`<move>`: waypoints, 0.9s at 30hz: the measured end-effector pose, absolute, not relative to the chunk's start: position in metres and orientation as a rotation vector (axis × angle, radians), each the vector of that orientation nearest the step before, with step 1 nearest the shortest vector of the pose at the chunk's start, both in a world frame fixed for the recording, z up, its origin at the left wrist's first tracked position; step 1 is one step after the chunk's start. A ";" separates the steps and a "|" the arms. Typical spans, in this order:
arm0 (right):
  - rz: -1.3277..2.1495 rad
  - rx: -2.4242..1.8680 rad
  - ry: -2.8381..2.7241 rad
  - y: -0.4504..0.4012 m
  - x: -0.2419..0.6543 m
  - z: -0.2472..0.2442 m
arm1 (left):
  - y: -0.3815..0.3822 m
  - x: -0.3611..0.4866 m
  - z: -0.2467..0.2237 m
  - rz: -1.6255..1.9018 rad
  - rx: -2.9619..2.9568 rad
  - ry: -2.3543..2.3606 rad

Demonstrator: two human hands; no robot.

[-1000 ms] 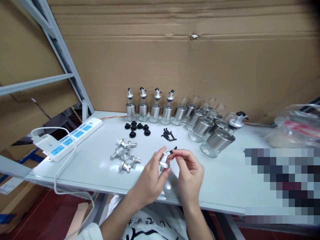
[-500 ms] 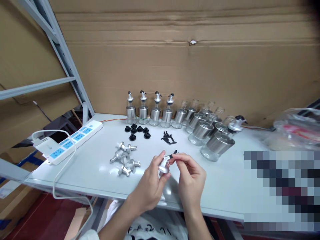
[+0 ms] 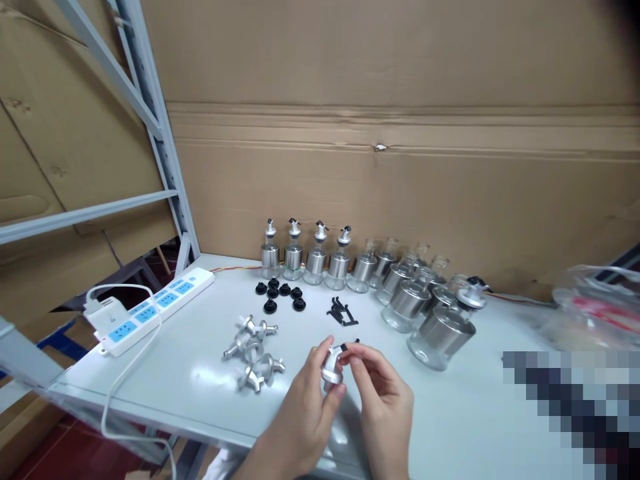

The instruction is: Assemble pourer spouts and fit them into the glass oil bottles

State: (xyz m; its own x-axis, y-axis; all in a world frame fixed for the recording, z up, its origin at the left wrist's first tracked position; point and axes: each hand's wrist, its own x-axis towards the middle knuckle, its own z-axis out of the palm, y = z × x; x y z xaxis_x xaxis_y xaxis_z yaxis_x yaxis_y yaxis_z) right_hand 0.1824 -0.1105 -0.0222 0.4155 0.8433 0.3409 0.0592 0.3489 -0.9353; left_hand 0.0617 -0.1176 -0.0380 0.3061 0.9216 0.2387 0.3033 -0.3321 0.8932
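Note:
My left hand (image 3: 311, 407) pinches a silver pourer spout (image 3: 332, 369) between thumb and fingers. At the spout's tip, my right hand (image 3: 383, 400) grips a small black piece with thumb and index finger. Left of my hands lies a pile of silver spouts (image 3: 253, 350). Several black stoppers (image 3: 271, 306) sit behind the pile, and thin black clips (image 3: 342, 311) lie to their right. At the back, a row of bottles (image 3: 315, 262) with steel sleeves carries silver spouts; other bottles (image 3: 409, 299) have bare necks. One large bottle (image 3: 445, 333) at the right has a spout with a black cap.
A white power strip (image 3: 167, 300) with a plugged-in adapter and cable lies along the table's left side. Cardboard (image 3: 350, 200) stands behind the table. A metal shelf frame (image 3: 167, 153) rises at the left; a plastic bag (image 3: 595, 307) sits at the right.
The view has tilted up, so the table and its contents appear lower. My hands keep hold of the spout and the black piece, with little change in grip.

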 end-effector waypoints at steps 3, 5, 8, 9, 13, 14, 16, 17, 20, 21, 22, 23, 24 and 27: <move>0.672 -1.130 -1.018 -0.110 0.185 -0.026 | -0.117 0.063 -0.045 1.072 1.827 1.089; 0.679 -1.137 -1.021 -0.110 0.187 -0.029 | -0.115 0.063 -0.052 1.147 1.869 1.050; 0.694 -1.100 -1.033 -0.109 0.190 -0.035 | -0.110 0.064 -0.061 1.225 2.006 0.920; 0.702 -1.079 -1.045 -0.109 0.191 -0.036 | -0.108 0.064 -0.063 1.232 2.057 0.889; 0.688 -0.993 -1.144 -0.108 0.191 -0.036 | -0.104 0.066 -0.074 1.291 2.151 0.908; 0.670 -0.975 -1.166 -0.108 0.191 -0.035 | -0.104 0.066 -0.075 1.325 2.148 0.913; 0.630 -0.955 -1.204 -0.109 0.190 -0.034 | -0.106 0.067 -0.075 1.364 2.123 0.910; 0.612 -0.951 -1.220 -0.109 0.189 -0.034 | -0.108 0.067 -0.073 1.373 2.099 0.915; 0.570 -0.956 -1.233 -0.110 0.189 -0.034 | -0.115 0.067 -0.064 1.353 1.990 0.979; 0.557 -0.956 -1.229 -0.110 0.189 -0.034 | -0.117 0.066 -0.062 1.344 1.953 1.001; 0.544 -0.950 -1.224 -0.111 0.189 -0.034 | -0.119 0.066 -0.059 1.335 1.928 1.013; 0.530 -0.940 -1.217 -0.111 0.189 -0.034 | -0.121 0.065 -0.058 1.323 1.910 1.018; 0.517 -0.929 -1.210 -0.111 0.188 -0.033 | -0.121 0.065 -0.057 1.310 1.895 1.022; 0.521 -0.913 -1.200 -0.112 0.187 -0.031 | -0.123 0.064 -0.055 1.282 1.852 1.034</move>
State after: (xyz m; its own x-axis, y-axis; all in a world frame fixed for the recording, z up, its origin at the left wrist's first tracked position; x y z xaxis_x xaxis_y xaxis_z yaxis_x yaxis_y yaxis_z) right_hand 0.1873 -0.1121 -0.0306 0.3114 0.7672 0.5607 0.1146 0.5554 -0.8237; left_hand 0.0640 -0.1226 -0.0549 0.2105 0.8759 0.4342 0.2387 -0.4767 0.8460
